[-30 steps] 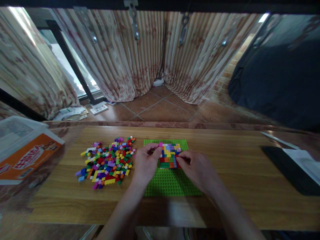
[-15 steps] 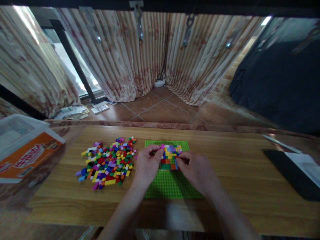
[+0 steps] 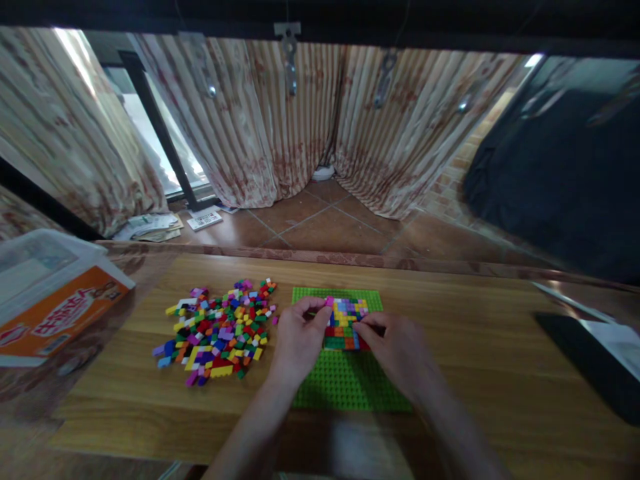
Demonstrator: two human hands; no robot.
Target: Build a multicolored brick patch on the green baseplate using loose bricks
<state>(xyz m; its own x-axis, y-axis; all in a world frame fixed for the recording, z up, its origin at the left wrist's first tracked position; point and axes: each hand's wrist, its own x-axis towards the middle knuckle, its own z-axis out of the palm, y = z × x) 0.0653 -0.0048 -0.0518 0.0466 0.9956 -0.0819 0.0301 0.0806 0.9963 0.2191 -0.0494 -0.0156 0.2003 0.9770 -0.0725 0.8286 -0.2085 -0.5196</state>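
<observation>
A many-coloured panel of toy bricks [image 3: 345, 331] is built on the far half of a green studded baseplate [image 3: 350, 380]. My left hand [image 3: 300, 337] closes its thumb and index finger at the panel's far left corner, against a pink brick [image 3: 329, 302]. Over the panel's right side, my right hand [image 3: 395, 343] has its thumb and index finger pinched together, touching the bricks. Whatever sits between those right fingertips is hidden. Both hands cover parts of the panel's sides.
Loose toy bricks [image 3: 220, 333] lie in a spread pile on the wooden table [image 3: 480, 360], left of the baseplate. A clear plastic box with an orange label [image 3: 65, 313] stands beyond the table's left end. At the right lie a black flat item [image 3: 580, 360] and white paper [image 3: 613, 340].
The camera view has tilted slightly, so the table and hands appear a little lower. Both hands stay at the same sides of the panel, with only small finger movement.
</observation>
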